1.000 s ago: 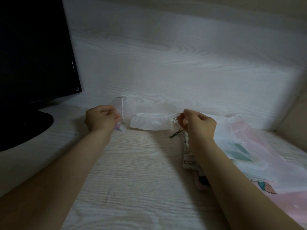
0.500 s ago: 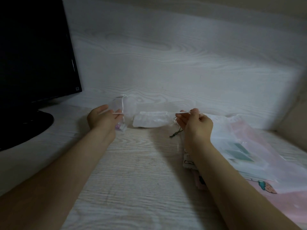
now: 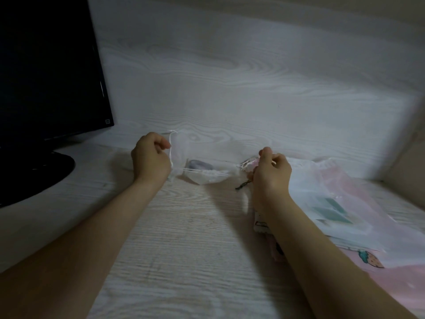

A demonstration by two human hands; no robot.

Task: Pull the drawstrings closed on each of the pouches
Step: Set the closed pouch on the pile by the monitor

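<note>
Here, 2 hands hold 1 small sheer white pouch (image 3: 207, 176) stretched sideways between them, low over the far part of the desk (image 3: 184, 249) and close to the pale wood-grain back panel (image 3: 230, 88); whether the pouch rests on the desk or hangs just above it cannot be told. The left hand (image 3: 150, 157) has its fingers curled in, thumb and forefinger pinching the left drawstring (image 3: 170, 153), a thin white cord that runs down from the thumb to the pouch's left end. The right hand (image 3: 271, 171) is likewise curled, pinching the right drawstring (image 3: 245, 164), which bunches in small loops just beside its fingers at the pouch's right end. The pouch's mouth looks gathered into folds along its length, and a dark grey shape (image 3: 199, 166) shows through the fabric near the left side. To the right, touching the right forearm, lies a pile of pouches (image 3: 333, 192): translucent white and pink ones, 1 with a strawberry print (image 3: 370, 261), and a small patterned one (image 3: 259, 224) partly under the wrist. A dark cord (image 3: 242, 184) pokes out below the right hand. At the far left stands a black monitor (image 3: 46, 65) on its round base (image 3: 34, 173).
</note>
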